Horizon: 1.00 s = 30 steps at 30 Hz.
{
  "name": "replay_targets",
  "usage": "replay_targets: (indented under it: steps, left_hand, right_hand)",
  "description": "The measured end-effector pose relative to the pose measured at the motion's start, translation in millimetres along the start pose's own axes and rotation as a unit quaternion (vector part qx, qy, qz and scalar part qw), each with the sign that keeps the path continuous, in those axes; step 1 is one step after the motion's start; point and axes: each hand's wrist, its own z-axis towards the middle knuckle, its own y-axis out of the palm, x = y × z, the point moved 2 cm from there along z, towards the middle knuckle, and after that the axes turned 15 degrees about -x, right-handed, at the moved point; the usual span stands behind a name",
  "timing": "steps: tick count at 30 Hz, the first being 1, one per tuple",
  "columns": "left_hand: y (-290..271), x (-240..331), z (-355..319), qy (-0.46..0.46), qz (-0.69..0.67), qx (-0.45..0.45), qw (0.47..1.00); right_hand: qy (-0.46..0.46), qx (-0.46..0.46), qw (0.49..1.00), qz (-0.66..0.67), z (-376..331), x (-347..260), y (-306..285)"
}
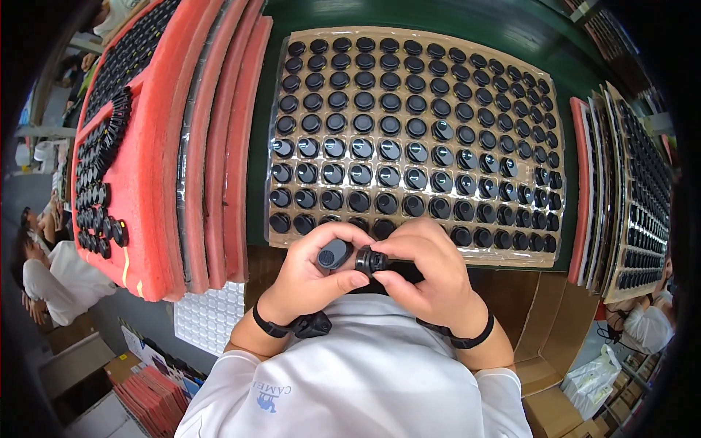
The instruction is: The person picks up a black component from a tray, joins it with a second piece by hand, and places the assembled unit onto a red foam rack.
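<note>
Black and glossy, the round cap (pixel 334 255) sits pinched between the thumb and fingers of your left hand (pixel 315 271), its smooth domed face turned up toward you. Your right hand (pixel 427 274) is closed around a second black part (pixel 371 260), a short ribbed ring with a darker hollow middle, held at the fingertips. The two parts are just beside each other, nearly touching, and are not yet joined as far as can be seen. Both hands are held close to your chest, over the near edge of the tray (pixel 292 44).

That tray is thin clear moulded plastic with shallow round pockets in straight rows, lying flat on a green table (pixel 504 29). Nearly every pocket holds a black round piece. The far rows show plain matt discs; the near rows show shinier pieces that catch the light, so judging by finish, roughly the near half looks worked and the far half is left. One or two pockets at the near edge, by your hands, may be vacant, though your fingers cover them.

At the left edge, red foam sheets (pixel 157 168) lean in a stack, soft and thick, with more black pieces lined up on them. At the right edge, further loaded trays (pixel 635 190) stand on end. Brown cardboard boxes (pixel 544 321) sit below the table.
</note>
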Motion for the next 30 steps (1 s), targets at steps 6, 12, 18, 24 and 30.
replay_targets:
  steps: [6,12,18,24,30]
  left_hand:
    - [0.2,0.6,4.0,-0.07,-0.198,-0.015,0.978]
    - [-3.4,-7.2,2.2,-0.014,-0.143,0.006,0.99]
    - [-3.7,-6.5,-4.3,0.012,-0.008,0.016,1.0]
    - [0.7,0.5,-0.9,0.086,0.105,0.007,0.991]
    - [-1.3,-1.1,-2.7,0.075,0.043,-0.013,0.996]
  right_hand:
    - [0.174,0.033,0.782,0.598,-9.2,14.4,10.0]
    - [0.147,0.033,0.724,0.673,-8.1,19.5,15.6]
    - [0.139,0.081,0.895,0.416,-7.3,8.0,11.4]
    - [0.121,0.007,0.973,0.197,3.0,-5.1,12.9]
    - [0.11,0.05,0.884,0.452,-0.5,0.9,18.8]
